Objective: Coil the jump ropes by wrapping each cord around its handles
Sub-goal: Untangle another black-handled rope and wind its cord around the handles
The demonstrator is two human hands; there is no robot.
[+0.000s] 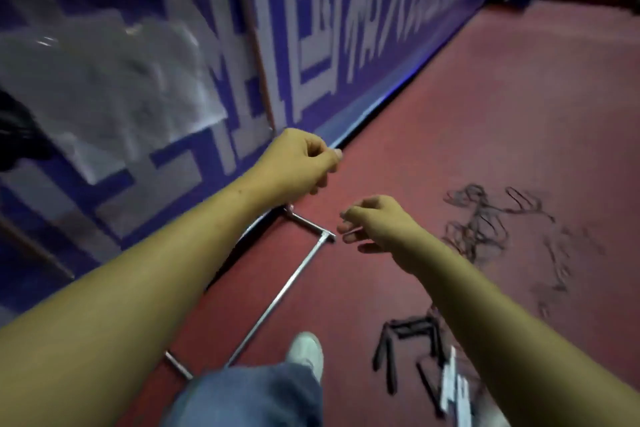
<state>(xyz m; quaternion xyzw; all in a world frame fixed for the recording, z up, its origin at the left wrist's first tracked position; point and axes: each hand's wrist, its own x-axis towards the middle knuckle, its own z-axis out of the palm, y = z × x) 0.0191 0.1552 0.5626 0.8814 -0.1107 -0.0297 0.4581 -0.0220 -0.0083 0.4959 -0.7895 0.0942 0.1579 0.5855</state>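
Black handles [405, 340] lie nearest, below the right hand [374, 222], most with their long axes pointing away from the person and one lying crosswise. That hand hangs loosely curled and holds nothing. The left hand [298, 163] is curled, thumb to forefinger, but what it holds is unclear. Tangled cord [485, 222] sprawls just right of the right hand. Coiling seems not yet begun; next comes stooping for a handle.

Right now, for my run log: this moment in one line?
left hand curled, grip unclear; right hand loosely curled, empty; tangled black cords, black stick handles on red floor
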